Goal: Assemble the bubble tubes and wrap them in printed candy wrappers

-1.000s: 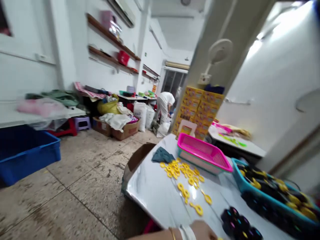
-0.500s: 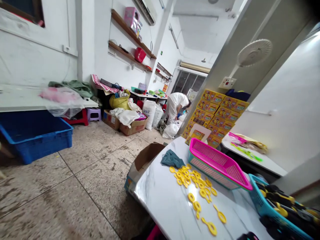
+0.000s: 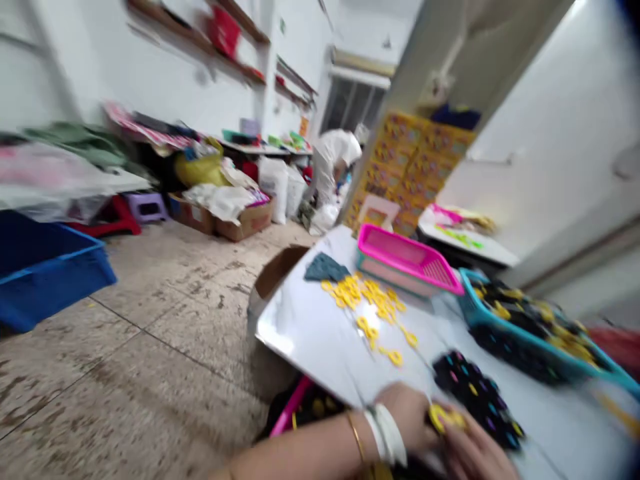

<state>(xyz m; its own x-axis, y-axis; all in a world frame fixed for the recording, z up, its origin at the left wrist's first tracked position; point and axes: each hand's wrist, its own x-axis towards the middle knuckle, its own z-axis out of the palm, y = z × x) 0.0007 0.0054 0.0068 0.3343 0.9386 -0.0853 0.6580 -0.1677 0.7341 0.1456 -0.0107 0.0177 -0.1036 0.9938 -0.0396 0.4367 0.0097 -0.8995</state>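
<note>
Above the near edge of the marble-patterned table [image 3: 320, 350], a yellow ringed piece [image 3: 444, 419] is pinched in the fingers of the right hand [image 3: 475, 445]; the left hand [image 3: 406, 415] is held close beside it, its grip impossible to tell. Loose yellow pieces [image 3: 350, 291] are strewn toward the left edge, near a blue-grey cloth [image 3: 326, 267].

Was brightly lit, glared on the tabletop [image 3: 320, 333] among yellow pieces [image 3: 349, 291], darkened beneath, blurred throughout, stretched toward edges
</note>
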